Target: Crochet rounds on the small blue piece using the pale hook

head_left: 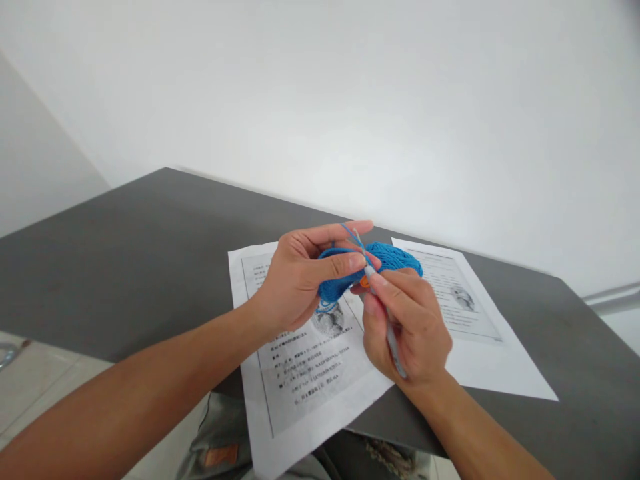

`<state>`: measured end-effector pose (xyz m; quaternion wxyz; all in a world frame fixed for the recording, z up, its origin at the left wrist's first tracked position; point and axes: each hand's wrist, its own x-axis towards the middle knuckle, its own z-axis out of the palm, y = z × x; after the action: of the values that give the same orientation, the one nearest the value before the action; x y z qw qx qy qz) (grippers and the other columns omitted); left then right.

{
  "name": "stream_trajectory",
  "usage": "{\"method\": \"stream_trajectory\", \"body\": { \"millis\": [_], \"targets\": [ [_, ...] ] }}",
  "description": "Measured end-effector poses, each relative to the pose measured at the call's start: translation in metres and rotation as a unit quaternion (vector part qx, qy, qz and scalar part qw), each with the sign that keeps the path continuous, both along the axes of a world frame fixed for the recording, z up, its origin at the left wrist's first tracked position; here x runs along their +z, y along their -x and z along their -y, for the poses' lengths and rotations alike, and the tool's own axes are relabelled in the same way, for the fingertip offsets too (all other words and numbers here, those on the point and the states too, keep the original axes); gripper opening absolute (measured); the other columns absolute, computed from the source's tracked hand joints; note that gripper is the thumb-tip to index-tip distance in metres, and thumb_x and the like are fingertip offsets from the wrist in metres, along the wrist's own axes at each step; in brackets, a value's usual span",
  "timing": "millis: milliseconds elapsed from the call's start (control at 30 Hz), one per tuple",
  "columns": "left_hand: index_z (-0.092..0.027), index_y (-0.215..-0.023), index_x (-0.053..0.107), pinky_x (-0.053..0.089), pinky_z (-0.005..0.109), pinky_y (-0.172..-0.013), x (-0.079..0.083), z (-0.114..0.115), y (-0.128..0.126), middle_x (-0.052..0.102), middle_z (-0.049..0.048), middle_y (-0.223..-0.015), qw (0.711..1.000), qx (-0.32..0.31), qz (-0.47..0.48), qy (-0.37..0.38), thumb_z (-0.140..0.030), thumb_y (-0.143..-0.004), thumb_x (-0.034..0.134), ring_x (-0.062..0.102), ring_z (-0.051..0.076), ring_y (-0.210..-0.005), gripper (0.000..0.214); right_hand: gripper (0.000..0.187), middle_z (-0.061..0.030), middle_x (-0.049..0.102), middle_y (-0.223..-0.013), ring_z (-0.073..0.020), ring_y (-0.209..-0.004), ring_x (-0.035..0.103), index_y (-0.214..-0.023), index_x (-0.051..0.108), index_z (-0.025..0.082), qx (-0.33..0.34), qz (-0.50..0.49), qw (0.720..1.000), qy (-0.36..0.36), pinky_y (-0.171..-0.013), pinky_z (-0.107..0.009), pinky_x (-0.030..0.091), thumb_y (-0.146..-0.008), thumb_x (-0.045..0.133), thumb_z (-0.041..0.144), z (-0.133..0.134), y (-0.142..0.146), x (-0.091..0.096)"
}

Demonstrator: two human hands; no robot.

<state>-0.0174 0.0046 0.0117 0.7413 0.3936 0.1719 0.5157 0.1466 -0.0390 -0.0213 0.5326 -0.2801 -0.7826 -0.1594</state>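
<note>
In the head view, my right hand (pixel 410 320) is closed around a grey-handled crochet hook (pixel 395 347), its thin tip pointing up and away. My left hand (pixel 305 273) pinches a piece of blue crochet work (pixel 335 285) between thumb and fingers, with the index finger stretched out. A strand of blue yarn runs from that index finger to the hook. Right behind both hands lies a skein of blue yarn (pixel 395 258). A small orange item (pixel 365 282), perhaps a stitch marker, shows between the hands; its kind is unclear.
Two printed sheets lie on the dark grey table (pixel 150 267): a near sheet (pixel 310 413) under my hands, hanging over the front edge, and a right sheet (pixel 480 360). A white wall (pixel 320 100) rises behind the table. My legs are below the front edge.
</note>
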Motion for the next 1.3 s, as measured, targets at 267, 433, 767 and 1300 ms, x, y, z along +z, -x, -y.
{"method": "stream_trajectory", "body": {
  "millis": [267,433,767,1300],
  "targets": [
    [-0.016,-0.097,0.091,0.061,0.024,-0.065,0.007,-0.007,0.008,0.084,0.0053,-0.078,1.0,0.007,-0.02,0.004,-0.015,-0.065,0.103,0.075,0.014,-0.067,0.034,0.06,-0.0101,0.083,-0.11,-0.0249,-0.097,0.079,-0.15,0.068,0.02,0.039,-0.021,0.999,0.026,-0.081,-0.042,0.068,-0.094,0.076,0.0,-0.004,-0.012,0.01],
    [-0.017,-0.099,0.09,0.061,0.024,-0.064,0.009,-0.009,0.011,0.083,0.0046,-0.078,0.999,0.009,-0.044,0.019,-0.013,-0.061,0.104,0.075,0.015,-0.066,0.041,0.061,-0.0038,0.087,-0.115,-0.0239,-0.101,0.083,-0.149,0.07,0.031,0.04,-0.046,0.996,0.062,-0.086,-0.042,0.07,-0.095,0.079,0.005,-0.005,-0.017,0.014],
    [-0.016,-0.101,0.09,0.06,0.024,-0.062,0.009,-0.014,0.015,0.082,0.0045,-0.077,0.997,0.004,-0.078,0.021,-0.013,-0.064,0.103,0.073,0.014,-0.064,0.039,0.055,-0.0017,0.088,-0.116,-0.0217,-0.101,0.084,-0.142,0.075,0.034,0.062,-0.09,0.988,0.108,-0.084,-0.038,0.071,-0.094,0.081,0.008,-0.008,-0.023,0.011],
    [-0.015,-0.095,0.089,0.063,0.024,-0.064,0.016,-0.015,0.018,0.085,0.0063,-0.077,0.996,-0.025,-0.073,0.05,-0.011,-0.065,0.103,0.077,0.016,-0.064,0.034,0.051,-0.0042,0.088,-0.103,-0.0232,-0.091,0.083,-0.137,0.078,0.032,0.087,-0.084,0.986,0.111,-0.079,-0.042,0.071,-0.094,0.08,0.005,-0.009,-0.028,0.019]
  ]
}}
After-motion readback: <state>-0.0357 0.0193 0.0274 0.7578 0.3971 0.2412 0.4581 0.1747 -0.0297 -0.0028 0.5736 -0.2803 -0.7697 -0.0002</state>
